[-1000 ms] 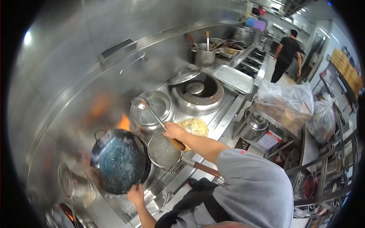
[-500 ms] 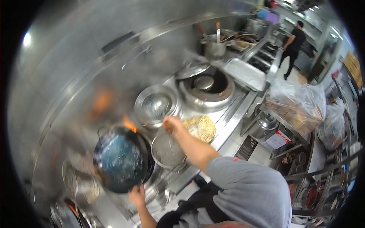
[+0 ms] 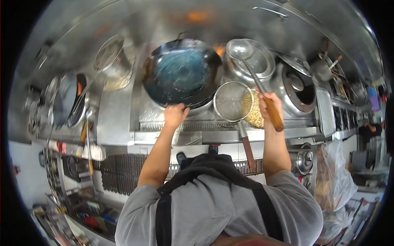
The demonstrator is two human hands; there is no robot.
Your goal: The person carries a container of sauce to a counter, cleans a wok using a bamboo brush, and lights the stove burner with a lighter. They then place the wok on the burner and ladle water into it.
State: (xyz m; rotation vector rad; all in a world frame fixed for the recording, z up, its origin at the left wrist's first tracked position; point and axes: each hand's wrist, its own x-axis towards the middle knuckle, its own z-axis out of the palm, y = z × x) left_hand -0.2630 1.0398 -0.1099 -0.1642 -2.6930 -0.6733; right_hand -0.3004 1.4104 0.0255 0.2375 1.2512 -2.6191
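Note:
A dark wok (image 3: 150, 88) with clear bubbling liquid (image 3: 180, 71) in it sits on the range ahead. My left hand (image 3: 175, 115) is closed on the wok's near rim, where a handle may be hidden under the fingers. In my right hand (image 3: 271, 104) is the wooden handle of a ladle (image 3: 254, 76). The ladle's bowl hangs over a metal basin (image 3: 266, 61) right of the wok. Below that basin lies a round mesh strainer (image 3: 230, 96), its wooden handle jutting past the counter edge. Noodles (image 3: 255, 115) lie beside the strainer, partly behind my right hand.
A flame (image 3: 220, 51) shows between wok and basin. At right stand a large round pot (image 3: 289, 96), a metal tray (image 3: 326, 112) and a utensil pot (image 3: 321, 70). Another strainer (image 3: 110, 53) rests at left. A person (image 3: 369, 130) is at far right.
The view has swung round to face the range squarely, bringing the wok to upper middle. My right hand still holds the ladle, now plainly visible; my left hand stays at the wok rim.

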